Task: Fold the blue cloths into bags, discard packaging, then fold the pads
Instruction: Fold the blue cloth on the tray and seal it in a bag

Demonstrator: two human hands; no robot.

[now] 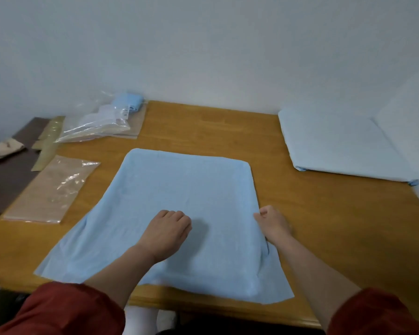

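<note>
1. Fingers of left hand (166,234) are curled in a loose fist, knuckles down on the blue cloth (179,189) near its middle. No fold of cloth is seen in them.
2. Right hand (272,222) is at the cloth's right edge, fingers curled, thumb and fingers pinching that edge. The cloth ridges up beside the wrist. Red sleeves (58,310) are pushed up both forearms.
3. Blue cloth lies spread on the wooden table (324,226), its near edge almost at the table's front.
4. Left of the cloth, apart from it, a flat clear bag (51,189) lies on the table.
5. Right and further back, pale-blue folded pads (344,146) sit at the table's right side by the wall.
6. At the far left corner is a heap of clear bags (94,126), with a small folded blue piece (128,101) at its far end.
7. On the dark side table (10,180), left, lies a beige crumpled piece (5,147).
</note>
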